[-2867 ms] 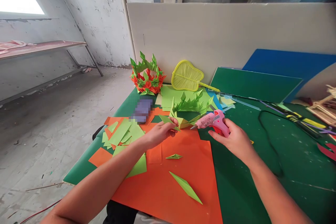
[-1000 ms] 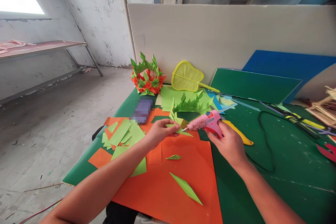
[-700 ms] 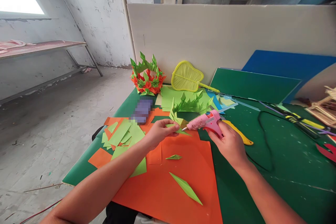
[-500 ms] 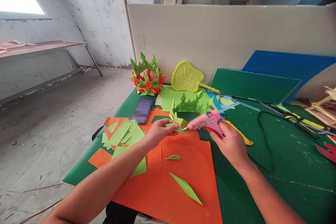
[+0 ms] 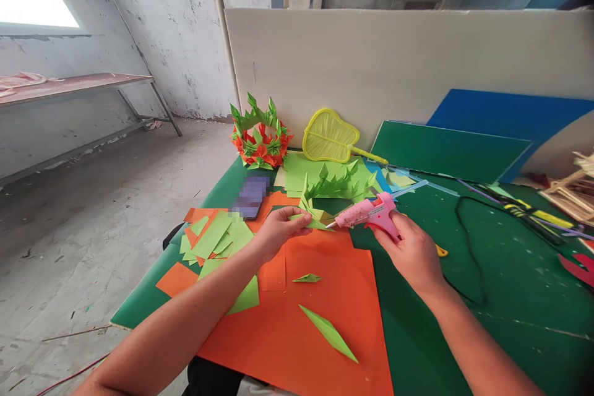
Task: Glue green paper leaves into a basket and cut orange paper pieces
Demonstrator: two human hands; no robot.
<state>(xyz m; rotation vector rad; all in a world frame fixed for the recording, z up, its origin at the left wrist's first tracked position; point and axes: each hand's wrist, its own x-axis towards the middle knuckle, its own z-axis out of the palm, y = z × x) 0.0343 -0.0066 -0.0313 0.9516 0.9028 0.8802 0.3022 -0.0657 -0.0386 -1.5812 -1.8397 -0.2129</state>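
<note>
Pinching folded paper (image 5: 319, 223) over a green table (image 5: 445, 340) is the left hand (image 5: 281, 229); right hand (image 5: 412, 253) is gripping a glue gun (image 5: 364, 213); peeling wall (image 5: 167, 25) is standing beyond

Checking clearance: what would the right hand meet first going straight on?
The glue gun in the right hand would probably meet the folded green paper in the left hand first; whether they touch is unclear.

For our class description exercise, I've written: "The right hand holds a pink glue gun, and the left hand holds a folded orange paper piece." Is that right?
Not quite: the folded paper piece in the left hand is green, not orange, as the head view shows. The right hand does hold the pink glue gun.
</note>
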